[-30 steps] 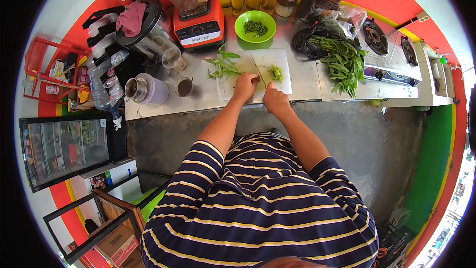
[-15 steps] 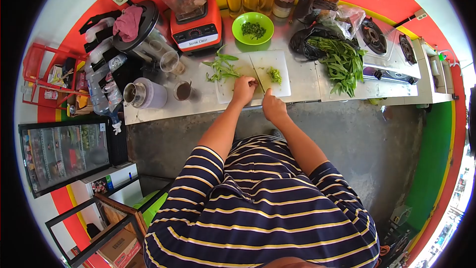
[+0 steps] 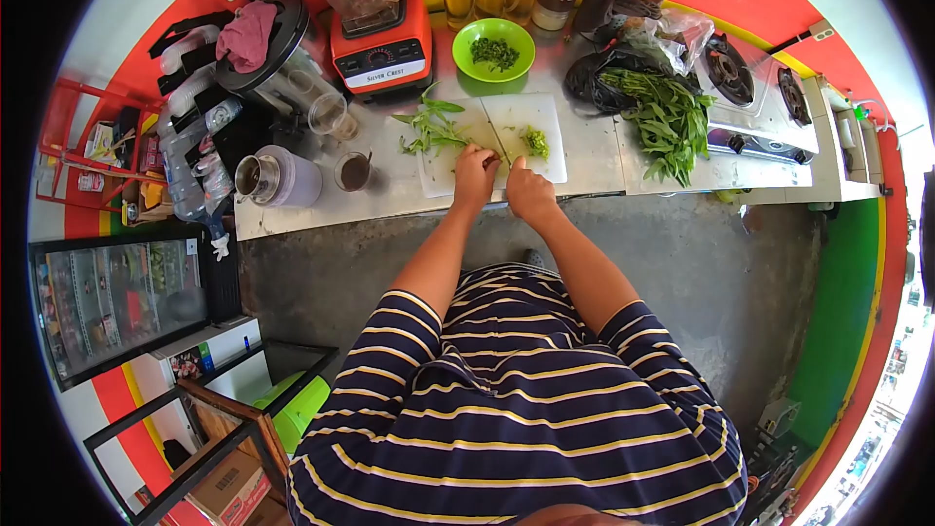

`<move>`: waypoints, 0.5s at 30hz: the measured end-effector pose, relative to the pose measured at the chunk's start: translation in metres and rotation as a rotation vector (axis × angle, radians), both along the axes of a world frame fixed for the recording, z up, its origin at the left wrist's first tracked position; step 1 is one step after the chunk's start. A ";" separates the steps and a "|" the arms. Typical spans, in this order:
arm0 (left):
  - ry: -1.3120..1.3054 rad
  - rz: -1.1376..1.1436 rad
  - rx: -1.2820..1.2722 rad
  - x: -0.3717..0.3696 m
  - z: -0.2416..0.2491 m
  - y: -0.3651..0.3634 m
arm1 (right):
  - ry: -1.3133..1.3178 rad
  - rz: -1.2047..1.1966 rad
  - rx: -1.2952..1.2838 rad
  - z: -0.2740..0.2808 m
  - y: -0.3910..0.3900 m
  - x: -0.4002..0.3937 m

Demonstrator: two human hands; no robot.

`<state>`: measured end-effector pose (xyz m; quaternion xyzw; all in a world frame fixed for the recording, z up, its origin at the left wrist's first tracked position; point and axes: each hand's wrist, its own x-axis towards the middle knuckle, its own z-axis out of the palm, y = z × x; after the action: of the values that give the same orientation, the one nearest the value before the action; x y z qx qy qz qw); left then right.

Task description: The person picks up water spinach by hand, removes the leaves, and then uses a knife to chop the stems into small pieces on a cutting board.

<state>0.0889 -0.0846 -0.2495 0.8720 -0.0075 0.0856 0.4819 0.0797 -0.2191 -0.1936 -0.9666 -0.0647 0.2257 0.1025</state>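
Observation:
A white cutting board (image 3: 548, 168) lies near the front edge of the metal counter. My right hand (image 3: 531, 191) is closed round the handle of a knife (image 3: 495, 129), whose blade points away from me across the board. Beside the blade, my left hand (image 3: 474, 178) has its fingers curled over the ends of some leafy green stalks (image 3: 431, 125). Those stalks spread over the board's left side and past its edge. To the right of the blade sits a small pile of chopped greens (image 3: 534, 141). The stalk ends under my left fingers are hidden.
Behind the board stands a green bowl (image 3: 477, 69) with chopped leaves inside. A red blender (image 3: 384, 51), a glass of dark drink (image 3: 353, 171) and a flask (image 3: 292, 180) are to the left. On the right lie a bunch of leafy greens (image 3: 672, 127) and a gas stove (image 3: 750, 117).
My right hand and the knife have moved slightly left, closer to my left hand. The whole view has shifted a little; both grips look the same.

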 end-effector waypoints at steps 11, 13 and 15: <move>-0.078 0.006 0.029 -0.006 -0.011 0.006 | 0.037 -0.064 0.044 0.005 0.005 -0.004; -0.069 0.029 0.044 -0.006 -0.006 0.005 | 0.035 -0.042 0.036 0.005 0.004 -0.006; 0.064 0.062 -0.035 -0.008 -0.004 0.004 | 0.050 -0.081 0.026 0.000 0.007 -0.016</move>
<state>0.0811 -0.0810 -0.2537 0.8655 0.0362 0.0726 0.4944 0.0641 -0.2116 -0.1940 -0.9611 -0.0260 0.2446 0.1259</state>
